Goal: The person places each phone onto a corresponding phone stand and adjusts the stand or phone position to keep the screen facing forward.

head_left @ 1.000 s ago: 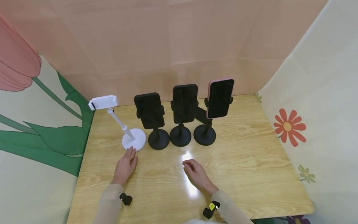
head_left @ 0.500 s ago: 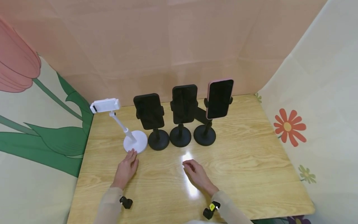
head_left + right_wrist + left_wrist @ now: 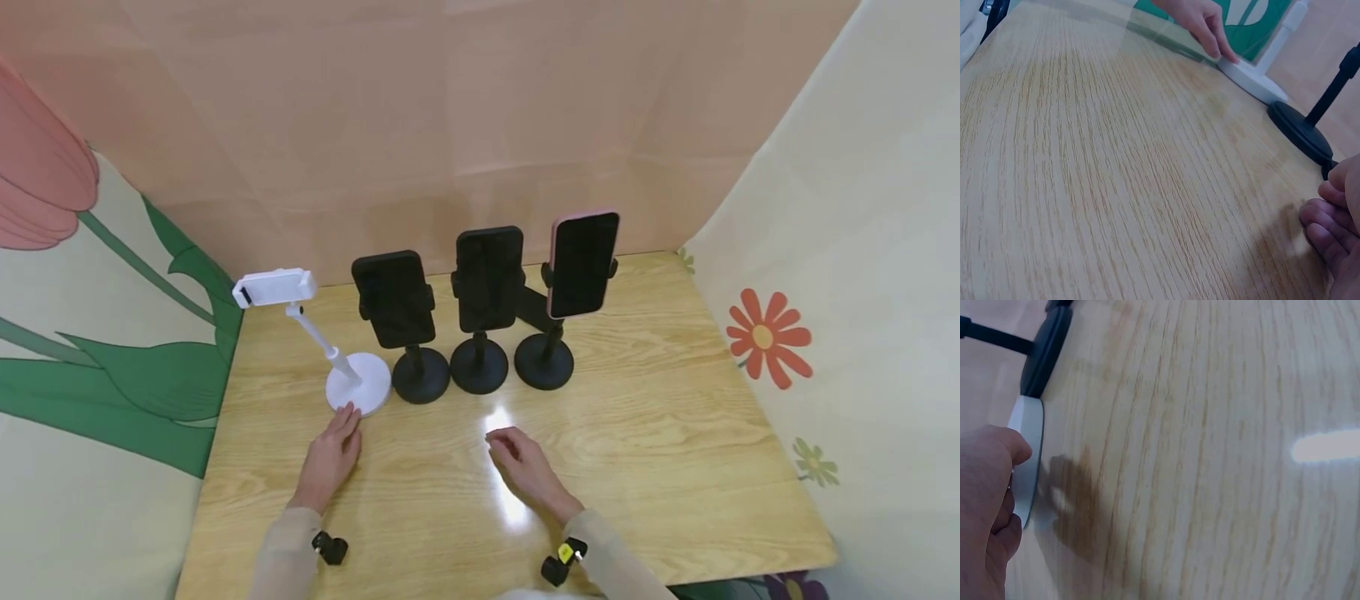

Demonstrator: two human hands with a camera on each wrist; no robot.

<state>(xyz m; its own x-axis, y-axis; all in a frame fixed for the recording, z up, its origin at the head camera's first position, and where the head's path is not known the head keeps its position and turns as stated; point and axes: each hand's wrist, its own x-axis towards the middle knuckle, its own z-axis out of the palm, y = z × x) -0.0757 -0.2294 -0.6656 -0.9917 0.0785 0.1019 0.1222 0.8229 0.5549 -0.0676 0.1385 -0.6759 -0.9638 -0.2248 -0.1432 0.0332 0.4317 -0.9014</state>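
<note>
A white phone stand (image 3: pixel 358 385) with a round base and tilted stem is the leftmost of a row. My left hand (image 3: pixel 327 458) touches the near edge of its base with the fingertips; the right wrist view shows this left hand (image 3: pixel 1200 22) with a finger on the white rim. Beside it stand a black phone stand (image 3: pixel 421 377), a second black stand (image 3: pixel 479 367) and a third black stand (image 3: pixel 543 363), each bearing a dark-screened phone; the rightmost phone (image 3: pixel 583 265) has a pink edge. My right hand (image 3: pixel 525 467) holds nothing, its fingers loosely curled above the table.
The wooden table (image 3: pixel 660 450) extends to the right and in front of the stands. A pink backdrop (image 3: pixel 480 108) hangs behind, with flower-printed cloth (image 3: pixel 765 337) along the right side. A dark flat piece (image 3: pixel 533 310) shows behind the third black stand.
The white stand has slid slightly nearer to me and towards the black stands, with my left fingertips following on its base. My right hand keeps its place. The head view has shifted slightly.
</note>
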